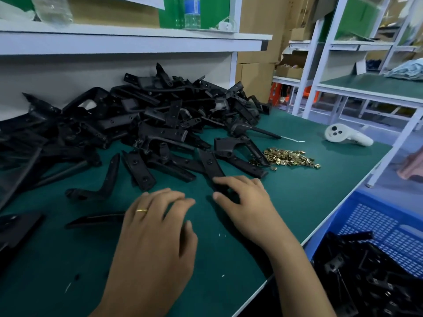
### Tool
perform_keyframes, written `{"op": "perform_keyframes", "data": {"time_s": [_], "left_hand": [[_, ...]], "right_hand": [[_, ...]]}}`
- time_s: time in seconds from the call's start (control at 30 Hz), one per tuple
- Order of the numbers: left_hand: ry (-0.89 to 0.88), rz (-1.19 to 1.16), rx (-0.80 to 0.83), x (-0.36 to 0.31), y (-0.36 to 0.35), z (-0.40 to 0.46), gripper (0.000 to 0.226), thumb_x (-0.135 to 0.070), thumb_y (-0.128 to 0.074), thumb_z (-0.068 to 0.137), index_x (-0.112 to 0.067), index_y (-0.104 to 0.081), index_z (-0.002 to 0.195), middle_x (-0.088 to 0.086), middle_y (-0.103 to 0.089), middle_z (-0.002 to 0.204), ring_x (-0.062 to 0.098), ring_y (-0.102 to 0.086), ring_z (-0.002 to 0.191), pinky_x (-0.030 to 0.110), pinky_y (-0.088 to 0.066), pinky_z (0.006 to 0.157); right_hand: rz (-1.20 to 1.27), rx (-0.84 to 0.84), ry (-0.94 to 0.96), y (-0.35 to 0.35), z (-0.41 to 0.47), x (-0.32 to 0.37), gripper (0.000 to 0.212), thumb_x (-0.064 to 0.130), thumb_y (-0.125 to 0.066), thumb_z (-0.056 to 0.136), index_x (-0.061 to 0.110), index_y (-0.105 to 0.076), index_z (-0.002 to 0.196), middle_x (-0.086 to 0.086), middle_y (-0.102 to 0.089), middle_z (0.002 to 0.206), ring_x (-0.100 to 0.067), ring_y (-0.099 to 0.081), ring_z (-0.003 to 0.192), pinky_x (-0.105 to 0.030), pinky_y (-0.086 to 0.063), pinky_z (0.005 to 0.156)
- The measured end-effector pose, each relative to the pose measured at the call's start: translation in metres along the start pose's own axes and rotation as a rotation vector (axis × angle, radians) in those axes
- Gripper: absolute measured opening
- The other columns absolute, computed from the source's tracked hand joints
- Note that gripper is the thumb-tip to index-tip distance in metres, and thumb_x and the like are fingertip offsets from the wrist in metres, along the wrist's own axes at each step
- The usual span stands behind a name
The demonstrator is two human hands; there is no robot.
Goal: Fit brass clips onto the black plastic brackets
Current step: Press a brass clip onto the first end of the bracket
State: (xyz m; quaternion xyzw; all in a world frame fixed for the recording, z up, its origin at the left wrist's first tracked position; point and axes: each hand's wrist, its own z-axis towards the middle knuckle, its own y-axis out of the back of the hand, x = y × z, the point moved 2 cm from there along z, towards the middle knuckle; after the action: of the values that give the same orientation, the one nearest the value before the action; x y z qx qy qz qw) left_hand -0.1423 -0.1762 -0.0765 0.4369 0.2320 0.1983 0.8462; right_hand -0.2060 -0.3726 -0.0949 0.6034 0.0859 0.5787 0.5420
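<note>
The right hand (242, 202) curls its fingers over the near end of one black bracket (211, 167), likely drawing it off the heap. The left hand (155, 223) lies flat and spread on the green worktop (297, 202), holding nothing. Brass clips (289, 158) sit beyond the right hand, within reach; the bracket pile (137, 124) spreads beyond both; a blue crate (377, 223) waits rightward, probably for finished pieces.
</note>
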Motion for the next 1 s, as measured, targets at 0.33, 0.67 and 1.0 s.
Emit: {"op": "perform_keyframes", "data": {"time_s": [0.33, 0.67, 1.0], "left_hand": [[0.239, -0.408, 0.084, -0.003, 0.004, -0.002, 0.070, -0.081, -0.035, 0.083, -0.069, -0.008, 0.147, -0.033, -0.058, 0.108, 0.002, -0.058, 0.091, 0.022, -0.042, 0.069], [-0.121, -0.465, 0.202, -0.011, 0.003, 0.006, 0.106, 0.011, -0.071, 0.085, -0.074, -0.036, 0.138, -0.006, -0.041, 0.156, 0.033, -0.059, 0.126, 0.053, -0.059, 0.083], [-0.244, -0.485, 0.440, -0.006, -0.019, -0.003, 0.028, -0.041, -0.057, 0.087, -0.055, -0.059, 0.111, -0.047, -0.028, 0.149, -0.015, -0.013, 0.147, 0.016, -0.016, 0.113]], "right_hand": [[0.894, 0.257, 0.019, 0.020, -0.059, 0.014, 0.011, 0.025, -0.077, 0.092, 0.022, -0.082, 0.101, -0.005, -0.078, 0.094, -0.013, -0.068, 0.088, -0.023, -0.052, 0.081], [0.353, -0.262, -0.184, 0.046, -0.024, -0.043, 0.008, 0.022, -0.073, 0.094, 0.030, -0.074, 0.095, 0.019, -0.075, 0.093, 0.004, -0.068, 0.090, -0.018, -0.050, 0.081], [-0.126, -0.252, -0.271, 0.053, 0.054, -0.084, 0.016, 0.007, -0.063, 0.097, 0.009, -0.075, 0.108, -0.012, -0.056, 0.113, -0.037, -0.057, 0.109, -0.034, -0.045, 0.097]]}}
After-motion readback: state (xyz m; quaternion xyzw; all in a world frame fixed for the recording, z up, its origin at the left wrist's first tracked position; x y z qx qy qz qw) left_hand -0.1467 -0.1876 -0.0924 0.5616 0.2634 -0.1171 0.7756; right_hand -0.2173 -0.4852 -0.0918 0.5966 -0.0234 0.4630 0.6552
